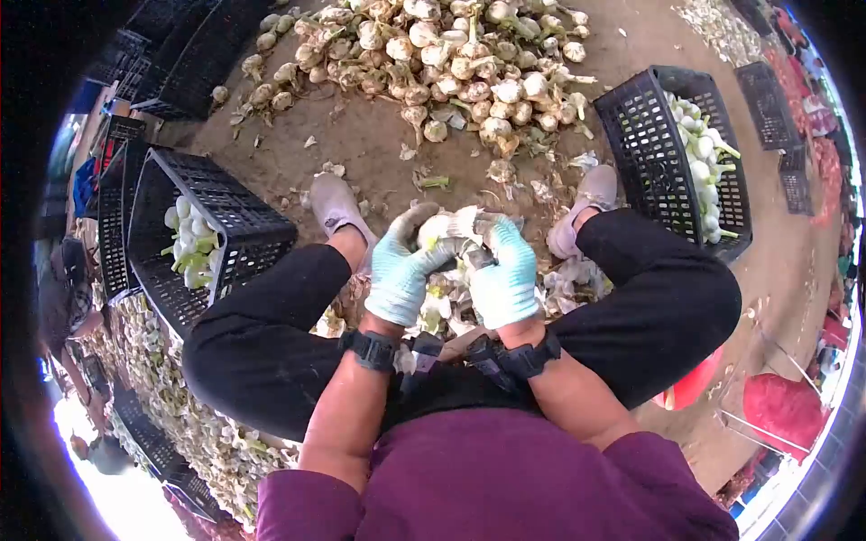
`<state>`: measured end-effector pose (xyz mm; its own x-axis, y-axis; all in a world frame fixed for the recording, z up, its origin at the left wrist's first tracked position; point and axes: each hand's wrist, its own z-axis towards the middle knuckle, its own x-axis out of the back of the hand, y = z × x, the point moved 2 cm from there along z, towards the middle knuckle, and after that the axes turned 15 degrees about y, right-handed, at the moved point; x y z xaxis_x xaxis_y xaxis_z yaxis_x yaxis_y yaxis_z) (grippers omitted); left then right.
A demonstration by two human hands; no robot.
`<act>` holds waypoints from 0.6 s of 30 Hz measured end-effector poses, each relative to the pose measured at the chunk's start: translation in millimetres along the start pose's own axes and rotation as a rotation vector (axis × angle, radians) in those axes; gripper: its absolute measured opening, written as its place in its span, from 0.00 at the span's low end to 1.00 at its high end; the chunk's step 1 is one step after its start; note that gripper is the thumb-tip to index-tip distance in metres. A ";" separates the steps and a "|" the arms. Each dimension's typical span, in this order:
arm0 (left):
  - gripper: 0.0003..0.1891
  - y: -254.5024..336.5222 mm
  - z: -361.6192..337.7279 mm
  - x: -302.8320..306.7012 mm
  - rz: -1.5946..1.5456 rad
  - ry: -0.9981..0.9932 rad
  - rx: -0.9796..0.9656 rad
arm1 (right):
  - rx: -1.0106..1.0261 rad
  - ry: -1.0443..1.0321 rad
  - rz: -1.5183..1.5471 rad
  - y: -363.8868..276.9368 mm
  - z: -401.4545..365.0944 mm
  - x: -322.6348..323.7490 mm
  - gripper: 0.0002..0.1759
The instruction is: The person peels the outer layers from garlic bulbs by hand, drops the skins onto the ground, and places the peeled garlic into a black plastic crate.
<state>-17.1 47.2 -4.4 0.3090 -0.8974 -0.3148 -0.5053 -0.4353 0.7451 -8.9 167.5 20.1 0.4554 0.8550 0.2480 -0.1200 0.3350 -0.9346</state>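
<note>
Both hands wear pale teal gloves with dirty grey fingers and meet in front of my lap. My left hand (403, 270) is closed around a garlic bulb (437, 232), its thumb pressed along the near side. From the right, my right hand (505, 275) has its fingers curled over the papery stem end of the same bulb. A small dark shape shows by the right thumb; whether it is a tool or the stained glove tip I cannot make out. Beneath the hands, loose garlic skins (442, 311) lie between my legs.
Ahead is a large heap of unpeeled garlic (451, 63). A tilted black crate (257, 236) at left and another black crate (639, 135) at right hold white peeled bulbs. More crates (185, 59) stand at upper left. A red stool (783, 413) is at lower right; another person (68, 298) is at far left.
</note>
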 end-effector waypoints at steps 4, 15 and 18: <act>0.24 5.0 -2.7 3.6 -0.116 -0.006 -0.049 | -0.688 0.063 0.070 42.0 2.1 0.4 0.05; 0.33 22.6 2.4 6.6 0.273 -0.233 -0.151 | -0.488 -0.455 0.293 6.5 25.2 7.5 0.23; 0.34 21.9 3.5 9.3 0.208 -0.247 -0.061 | -0.405 -0.590 -0.047 3.9 30.2 14.4 0.16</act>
<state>-28.1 29.1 6.9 -0.0045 -0.9600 -0.2799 -0.4858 -0.2426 0.8397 -29.5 193.1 27.8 -0.1145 0.9533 0.2796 0.2768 0.3009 -0.9126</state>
